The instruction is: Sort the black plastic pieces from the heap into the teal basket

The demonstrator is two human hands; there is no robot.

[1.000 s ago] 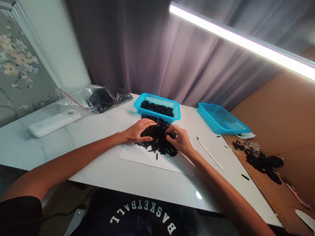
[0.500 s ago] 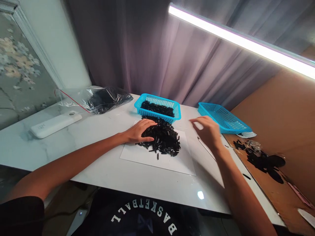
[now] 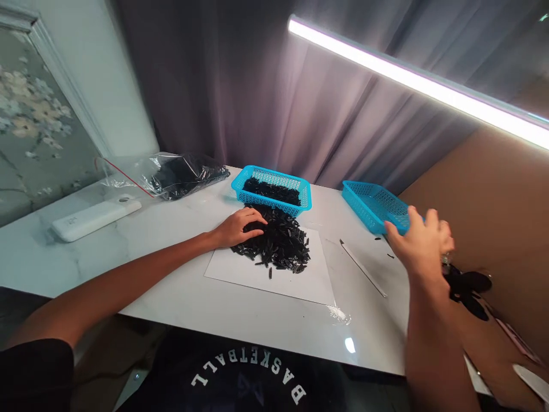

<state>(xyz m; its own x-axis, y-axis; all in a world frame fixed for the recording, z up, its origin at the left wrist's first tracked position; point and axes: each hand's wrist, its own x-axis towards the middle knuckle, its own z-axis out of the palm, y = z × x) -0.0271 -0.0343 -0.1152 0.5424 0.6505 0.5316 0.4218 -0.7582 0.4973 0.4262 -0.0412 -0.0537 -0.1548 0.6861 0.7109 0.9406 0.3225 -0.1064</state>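
My left hand [image 3: 240, 227] rests at the left edge of a pile of small black strips [image 3: 283, 240], its fingers apart and touching the pile. The pile lies on a white sheet [image 3: 270, 287]. Out to the right, my right hand [image 3: 422, 240] is raised near the front corner of an outer blue basket [image 3: 364, 209], fingers spread, with nothing visible in them. Behind the pile stands another blue basket [image 3: 306, 197] with more black strips inside. A thin pointed tool, perhaps tweezers [image 3: 362, 268], lies on the table between the sheet and my right hand.
A clear zip bag of black material [image 3: 180, 174] lies at the back left, beside a long white device [image 3: 96, 217]. On the brown surface at the right are black pieces [image 3: 474, 283], partly behind my right hand. A bright tube lamp [image 3: 407, 77] hangs above.
My right hand has moved right, from beside the sheet to the outer basket's corner, and its fingers have spread from a pinch. My left hand has stayed at the pile.
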